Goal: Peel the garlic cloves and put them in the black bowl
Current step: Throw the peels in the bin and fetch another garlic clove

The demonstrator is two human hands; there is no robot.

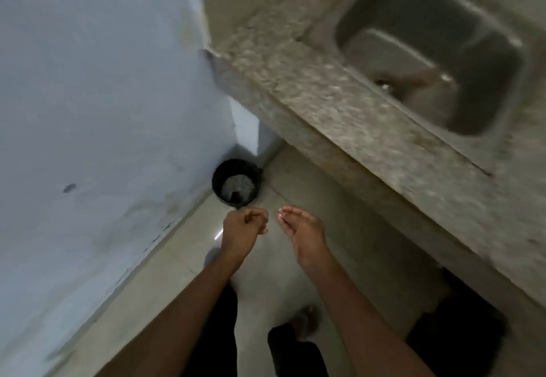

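Garlic cloves do not show clearly anywhere we look; whether the left hand (243, 224) holds one or only peel, we cannot tell, since its fingers are curled tight into the palm. The right hand (301, 229) is released, palm up, fingers relaxed and slightly cupped, just beside the left and not touching it.

From the head camera we look down on a speckled stone surface (339, 116), grey and beige, with a thick squared edge running diagonally across the upper right. Set into it is a rounded rectangular metal sink (478, 60), dull and smooth, with a drain at its bottom. A pale blue painted wall (88, 96), marked with smudges, fills the left side. Below lies a floor (289, 261) of light glossy tiles.

In the corner where wall and floor meet stands a round black bin (236, 181) with something pale and crumpled inside. We hold both hands above the floor, near that bin. The picture is blurred.
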